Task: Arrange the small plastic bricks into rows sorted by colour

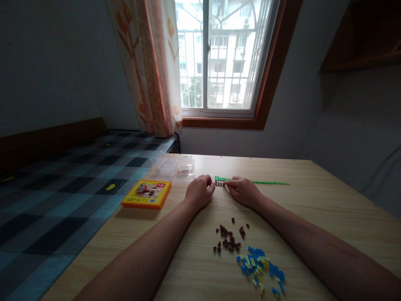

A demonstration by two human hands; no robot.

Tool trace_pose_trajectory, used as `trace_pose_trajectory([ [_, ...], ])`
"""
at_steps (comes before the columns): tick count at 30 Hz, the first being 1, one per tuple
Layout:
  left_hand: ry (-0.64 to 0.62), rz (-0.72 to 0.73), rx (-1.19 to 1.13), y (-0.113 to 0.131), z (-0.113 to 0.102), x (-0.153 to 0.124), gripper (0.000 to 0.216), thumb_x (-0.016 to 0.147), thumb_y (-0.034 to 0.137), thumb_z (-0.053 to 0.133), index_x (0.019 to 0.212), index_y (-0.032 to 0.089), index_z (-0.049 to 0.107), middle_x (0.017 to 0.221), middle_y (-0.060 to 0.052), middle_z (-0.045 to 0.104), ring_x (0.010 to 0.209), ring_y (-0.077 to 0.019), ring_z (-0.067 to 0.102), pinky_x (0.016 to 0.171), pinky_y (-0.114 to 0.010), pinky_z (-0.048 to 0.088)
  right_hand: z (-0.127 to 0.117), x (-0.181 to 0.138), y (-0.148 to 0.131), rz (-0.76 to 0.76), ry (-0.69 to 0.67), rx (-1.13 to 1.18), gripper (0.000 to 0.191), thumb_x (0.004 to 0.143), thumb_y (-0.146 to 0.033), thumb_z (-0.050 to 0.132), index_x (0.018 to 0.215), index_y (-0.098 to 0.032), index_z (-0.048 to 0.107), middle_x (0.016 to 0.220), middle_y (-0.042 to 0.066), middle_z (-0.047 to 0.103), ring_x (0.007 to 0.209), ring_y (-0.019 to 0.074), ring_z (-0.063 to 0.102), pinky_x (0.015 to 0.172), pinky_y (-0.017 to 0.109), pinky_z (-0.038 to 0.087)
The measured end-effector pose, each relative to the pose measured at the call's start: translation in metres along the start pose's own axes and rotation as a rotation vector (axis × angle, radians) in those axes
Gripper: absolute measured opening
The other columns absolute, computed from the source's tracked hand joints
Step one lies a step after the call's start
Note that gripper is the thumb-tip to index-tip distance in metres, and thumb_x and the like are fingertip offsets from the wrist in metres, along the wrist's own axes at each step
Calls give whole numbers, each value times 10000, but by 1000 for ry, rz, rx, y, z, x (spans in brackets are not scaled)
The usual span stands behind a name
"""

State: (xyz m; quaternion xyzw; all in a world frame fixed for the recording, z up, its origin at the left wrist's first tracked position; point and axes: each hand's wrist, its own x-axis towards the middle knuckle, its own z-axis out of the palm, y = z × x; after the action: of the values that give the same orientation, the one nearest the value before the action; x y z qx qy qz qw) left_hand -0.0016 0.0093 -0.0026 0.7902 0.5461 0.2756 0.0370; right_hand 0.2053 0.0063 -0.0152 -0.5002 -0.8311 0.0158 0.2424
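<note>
My left hand (199, 190) rests on the table at the left end of a short row of brown building blocks (218, 184). Its fingers are curled together, and whatever may be between them is hidden. From the other side, my right hand (243, 190) reaches in with its index fingertip on the brown block at the row's right end; its other fingers are bent under. Just behind the brown row runs a long line of small green blocks (271, 182), partly covered by my right hand.
Loose brown blocks (229, 242) lie between my forearms. Nearer is a heap of blue and yellow blocks (258, 263). A yellow-orange box (146, 194) and clear plastic trays (171, 168) sit at the left, beside a bed with a checked cover (84, 196). A window (228, 58) is ahead.
</note>
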Motion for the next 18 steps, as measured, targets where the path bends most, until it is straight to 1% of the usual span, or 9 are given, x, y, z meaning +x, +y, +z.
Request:
trace_pose_trajectory([
  [7, -2, -4, 2, 0, 0, -1, 193, 876, 317, 504, 757, 196, 596, 816, -36, 649, 712, -157, 547, 613, -277, 345, 2, 1, 4, -6, 36, 44, 300, 915, -242, 479, 1060, -242, 741, 806, 40, 654, 666, 131, 572, 650, 240, 395],
  [13, -14, -16, 6, 1, -1, -1, 196, 877, 323, 505, 764, 194, 600, 833, -42, 655, 732, -159, 559, 611, -276, 349, 1, 1, 4, -30, 14, 27, 289, 918, -251, 485, 1048, -253, 743, 819, 37, 651, 662, 127, 570, 640, 237, 391],
  [18, -10, -13, -1, 2, -2, -1, 184, 874, 310, 514, 756, 196, 598, 825, -39, 650, 731, -161, 560, 618, -279, 360, -3, 1, 6, -89, -28, 13, 312, 935, -256, 470, 1121, -270, 720, 821, 35, 641, 664, 123, 567, 647, 229, 393],
])
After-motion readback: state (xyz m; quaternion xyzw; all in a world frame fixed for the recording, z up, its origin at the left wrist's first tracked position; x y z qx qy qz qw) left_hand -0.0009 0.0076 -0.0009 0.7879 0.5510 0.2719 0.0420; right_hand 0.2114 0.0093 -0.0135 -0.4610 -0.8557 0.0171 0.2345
